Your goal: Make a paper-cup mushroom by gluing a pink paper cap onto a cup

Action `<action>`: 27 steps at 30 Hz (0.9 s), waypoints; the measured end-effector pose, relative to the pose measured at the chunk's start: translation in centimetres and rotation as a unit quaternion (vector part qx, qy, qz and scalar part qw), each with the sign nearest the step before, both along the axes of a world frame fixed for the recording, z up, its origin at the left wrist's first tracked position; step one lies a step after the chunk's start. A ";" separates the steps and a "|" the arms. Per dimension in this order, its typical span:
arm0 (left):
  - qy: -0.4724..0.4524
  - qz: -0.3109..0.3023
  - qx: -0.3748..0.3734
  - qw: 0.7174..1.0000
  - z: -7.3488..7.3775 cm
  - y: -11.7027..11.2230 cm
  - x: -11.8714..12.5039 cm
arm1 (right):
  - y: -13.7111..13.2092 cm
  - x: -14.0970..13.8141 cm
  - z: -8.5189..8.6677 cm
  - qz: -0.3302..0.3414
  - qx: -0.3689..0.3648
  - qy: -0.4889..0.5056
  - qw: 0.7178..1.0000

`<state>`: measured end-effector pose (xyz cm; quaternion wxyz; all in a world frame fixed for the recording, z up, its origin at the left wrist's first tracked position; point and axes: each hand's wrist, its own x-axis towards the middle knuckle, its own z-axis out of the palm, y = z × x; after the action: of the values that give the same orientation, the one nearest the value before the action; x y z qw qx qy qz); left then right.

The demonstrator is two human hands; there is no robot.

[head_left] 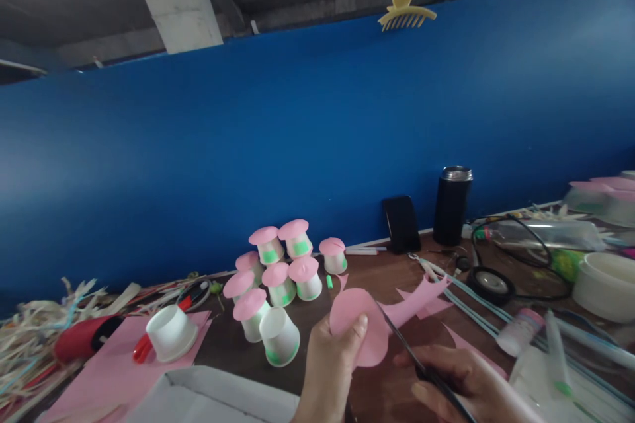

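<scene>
My left hand (pixel 327 363) pinches a pink paper disc (pixel 367 347), thumb on top, above the dark brown table. A strip of the same pink paper trails off its right side. My right hand (pixel 459 373) is closed around black-handled scissors (pixel 405 344), whose dark blade lies against the disc's right edge. Just left of my left hand stands an upturned white paper cup (pixel 278 337) with a green patch. Behind it are several similar cups topped with pink paper caps (pixel 276 273). Pink scraps (pixel 434 307) lie beyond the scissors.
At left are a pink sheet (pixel 106 370) under a white cup (pixel 171 334), a red cylinder (pixel 84 338) and a white box (pixel 218 396). A phone (pixel 401 225) and black flask (pixel 452 206) stand by the blue partition (pixel 297 145). Cords, a bottle (pixel 546 235) and a tape roll (pixel 608 284) crowd the right.
</scene>
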<state>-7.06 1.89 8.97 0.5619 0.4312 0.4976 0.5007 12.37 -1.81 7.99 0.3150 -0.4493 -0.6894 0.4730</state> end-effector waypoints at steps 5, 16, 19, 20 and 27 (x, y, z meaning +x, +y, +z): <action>0.018 -0.001 0.010 1.000 0.2 0.1 -0.1 | 0.0 -0.2 0.1 -0.004 -0.028 0.004 1.000; 0.033 0.006 0.014 0.999 1.2 -0.4 -0.1 | 0.1 -0.2 -0.3 -0.001 -0.003 -0.002 1.000; 0.034 0.008 0.028 0.999 2.0 -1.0 0.1 | 0.1 -0.1 -0.4 -0.005 -0.026 0.003 1.000; 0.034 0.008 0.031 0.999 2.2 -1.1 0.1 | 0.0 -0.1 -0.4 -0.005 -0.029 0.003 1.000; 0.015 0.011 0.022 1.000 2.7 -1.3 0.3 | 0.0 -0.4 -0.3 -0.012 -0.037 0.026 0.999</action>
<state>-6.79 0.59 11.62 0.5391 0.4458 0.4994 0.5111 11.94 -1.80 7.73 0.3213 -0.4562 -0.6580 0.5056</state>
